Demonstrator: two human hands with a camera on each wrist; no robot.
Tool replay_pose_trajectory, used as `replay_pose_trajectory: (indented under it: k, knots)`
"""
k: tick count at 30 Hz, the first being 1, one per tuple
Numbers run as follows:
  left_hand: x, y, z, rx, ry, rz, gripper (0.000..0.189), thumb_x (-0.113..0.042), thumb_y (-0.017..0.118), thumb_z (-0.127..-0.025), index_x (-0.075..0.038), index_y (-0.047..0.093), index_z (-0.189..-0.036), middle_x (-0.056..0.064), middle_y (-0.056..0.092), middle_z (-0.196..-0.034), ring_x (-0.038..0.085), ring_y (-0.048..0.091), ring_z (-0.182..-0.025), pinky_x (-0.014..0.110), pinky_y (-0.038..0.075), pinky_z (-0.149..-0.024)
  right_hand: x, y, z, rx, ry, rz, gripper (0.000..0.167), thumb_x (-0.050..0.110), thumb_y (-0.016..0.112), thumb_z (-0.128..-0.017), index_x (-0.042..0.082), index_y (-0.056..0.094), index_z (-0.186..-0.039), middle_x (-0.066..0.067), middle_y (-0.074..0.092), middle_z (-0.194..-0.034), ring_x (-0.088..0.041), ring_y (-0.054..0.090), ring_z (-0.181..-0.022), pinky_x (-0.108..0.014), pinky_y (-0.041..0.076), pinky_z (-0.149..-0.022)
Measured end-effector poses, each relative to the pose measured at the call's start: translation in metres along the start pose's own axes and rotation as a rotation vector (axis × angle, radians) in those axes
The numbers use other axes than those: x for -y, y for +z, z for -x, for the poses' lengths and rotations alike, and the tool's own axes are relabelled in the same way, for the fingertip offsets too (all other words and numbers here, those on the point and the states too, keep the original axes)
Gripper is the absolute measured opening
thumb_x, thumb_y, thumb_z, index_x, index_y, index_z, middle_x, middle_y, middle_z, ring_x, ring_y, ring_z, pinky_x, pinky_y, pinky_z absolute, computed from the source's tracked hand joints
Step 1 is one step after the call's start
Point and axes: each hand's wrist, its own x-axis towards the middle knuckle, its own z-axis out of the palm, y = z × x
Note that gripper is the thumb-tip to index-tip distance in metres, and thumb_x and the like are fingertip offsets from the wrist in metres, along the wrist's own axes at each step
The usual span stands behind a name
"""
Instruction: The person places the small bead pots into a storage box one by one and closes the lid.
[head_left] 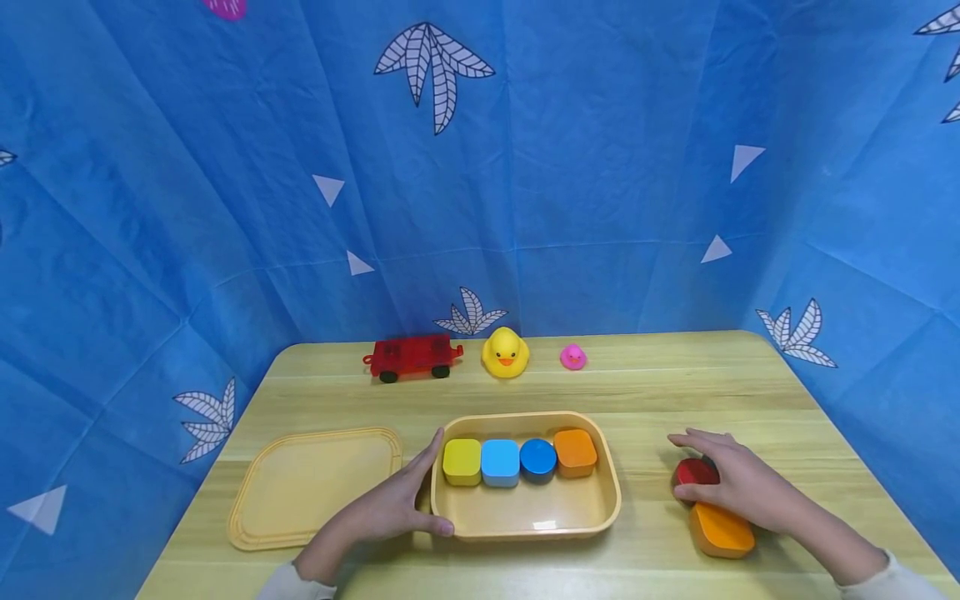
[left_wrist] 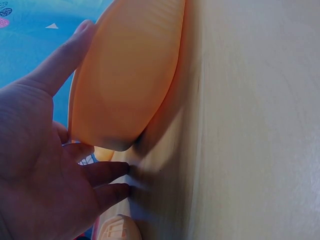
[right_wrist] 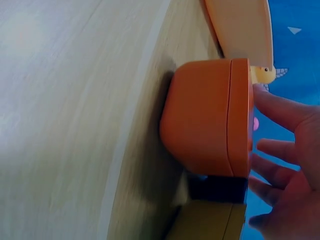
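My left hand [head_left: 401, 500] rests against the left end of a pale yellow plastic box [head_left: 517, 512], thumb at the near corner, index finger along the far one. In the left wrist view its thumb lies on the rim of the box [left_wrist: 125, 75], other fingers loosely spread. Inside are a yellow block [head_left: 462, 461], a light blue block [head_left: 500, 462], a round blue block [head_left: 537, 458] and an orange block [head_left: 575, 452]. My right hand [head_left: 738, 479] hovers with spread fingers over a red block [head_left: 693, 472], partly hiding it. Nearer stands another orange block [head_left: 722, 533].
A flat yellow lid [head_left: 315, 492] lies left of the box. Along the back stand a red toy wagon [head_left: 411, 357], a yellow duck [head_left: 506, 354] and a small pink duck [head_left: 573, 357]. The right wrist view shows a dark block [right_wrist: 215, 189] and a yellowish block [right_wrist: 207, 220].
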Motion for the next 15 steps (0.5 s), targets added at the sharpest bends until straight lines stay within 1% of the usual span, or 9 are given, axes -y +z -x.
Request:
replay_pose_trajectory:
  k: [3, 6, 8, 11, 15]
  knots:
    - [0.0, 0.0, 0.0, -0.001, 0.0, -0.002, 0.129, -0.053, 0.085, -0.08, -0.025, -0.007, -0.167, 0.007, 0.005, -0.174, 0.034, 0.015, -0.158, 0.059, 0.023, -0.123, -0.005, -0.001, 0.001, 0.008, -0.002, 0.006, 0.078, 0.047, 0.086, -0.08, -0.001, 0.063, -0.137, -0.037, 0.052, -0.143, -0.059, 0.043, -0.133, -0.078, 0.02, -0.112]
    - [0.001, 0.0, 0.0, -0.002, -0.001, -0.002, 0.129, -0.054, 0.085, -0.08, -0.024, -0.006, -0.167, 0.007, 0.005, -0.174, 0.034, 0.015, -0.158, 0.059, 0.023, -0.123, -0.009, -0.001, 0.001, 0.009, -0.009, 0.005, 0.074, 0.046, 0.087, -0.079, -0.001, 0.065, -0.133, -0.036, 0.055, -0.139, -0.058, 0.045, -0.132, -0.078, 0.015, -0.113]
    - [0.001, 0.0, 0.0, -0.001, -0.001, 0.0, 0.129, -0.054, 0.085, -0.08, -0.025, -0.007, -0.167, 0.007, 0.005, -0.174, 0.034, 0.015, -0.158, 0.059, 0.023, -0.123, -0.01, -0.001, 0.001, 0.011, -0.014, -0.002, 0.072, 0.044, 0.087, -0.079, -0.002, 0.067, -0.13, -0.033, 0.059, -0.136, -0.058, 0.047, -0.13, -0.079, 0.013, -0.113]
    - [0.002, 0.0, 0.0, -0.001, -0.003, 0.004, 0.129, -0.054, 0.085, -0.081, -0.026, -0.007, -0.167, 0.006, 0.005, -0.174, 0.034, 0.015, -0.158, 0.059, 0.023, -0.123, -0.011, -0.001, -0.001, 0.019, -0.012, -0.01, 0.066, 0.04, 0.088, -0.079, -0.001, 0.068, -0.127, -0.029, 0.063, -0.131, -0.056, 0.051, -0.128, -0.08, 0.013, -0.111]
    - [0.0, 0.0, 0.0, 0.0, -0.01, 0.005, 0.128, -0.054, 0.084, -0.081, -0.024, -0.006, -0.167, 0.007, 0.005, -0.174, 0.034, 0.016, -0.158, 0.059, 0.024, -0.123, -0.012, -0.002, -0.003, 0.03, -0.012, -0.013, 0.061, 0.035, 0.088, -0.081, -0.002, 0.069, -0.125, -0.025, 0.067, -0.127, -0.054, 0.055, -0.124, -0.081, 0.012, -0.11]
